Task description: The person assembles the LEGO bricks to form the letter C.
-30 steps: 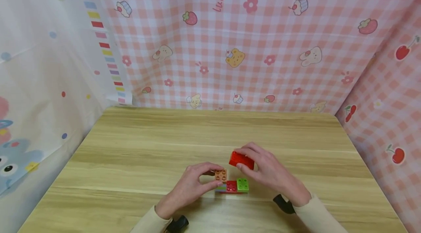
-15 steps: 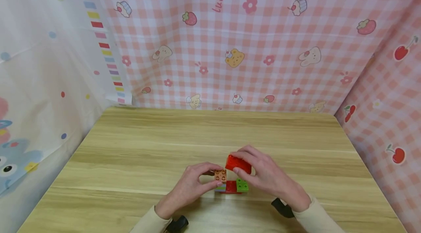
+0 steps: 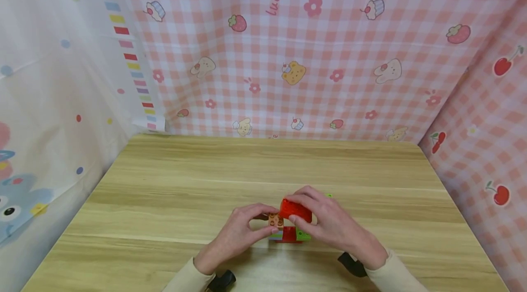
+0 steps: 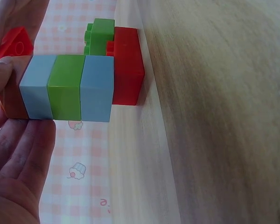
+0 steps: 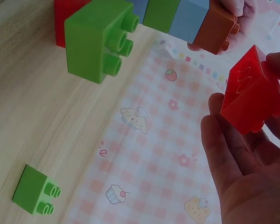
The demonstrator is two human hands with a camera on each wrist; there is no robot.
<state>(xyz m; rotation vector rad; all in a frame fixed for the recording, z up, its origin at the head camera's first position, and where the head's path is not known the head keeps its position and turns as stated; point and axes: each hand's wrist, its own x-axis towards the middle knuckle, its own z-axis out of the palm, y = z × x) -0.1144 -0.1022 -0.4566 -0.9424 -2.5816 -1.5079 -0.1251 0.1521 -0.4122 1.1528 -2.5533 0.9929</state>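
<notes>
A stack of toy building bricks stands on the table. On its long red base brick (image 4: 129, 67) rise a light blue brick (image 4: 97, 88), a green one, another light blue one and an orange-brown brick (image 3: 275, 220) on top. My left hand (image 3: 234, 236) pinches that top brick between thumb and fingers. A separate green brick (image 5: 86, 44) sits on the base's other end, its studs bare. My right hand (image 3: 331, 221) grips a red brick (image 3: 297, 211), tilted so its hollow underside shows in the right wrist view, just beside the orange-brown brick. Whether the two touch, I cannot tell.
A loose green brick (image 5: 30, 189) lies on the wooden table (image 3: 185, 182), mostly hidden behind my right hand in the head view. Pink checked cloth (image 3: 263, 45) hangs behind the table and on the right, and a white patterned cloth (image 3: 49, 77) on the left.
My right hand has carried the red brick left and slightly down, up to the orange-brown brick. A corner of the loose green brick now shows behind it. My left hand has stayed put.
</notes>
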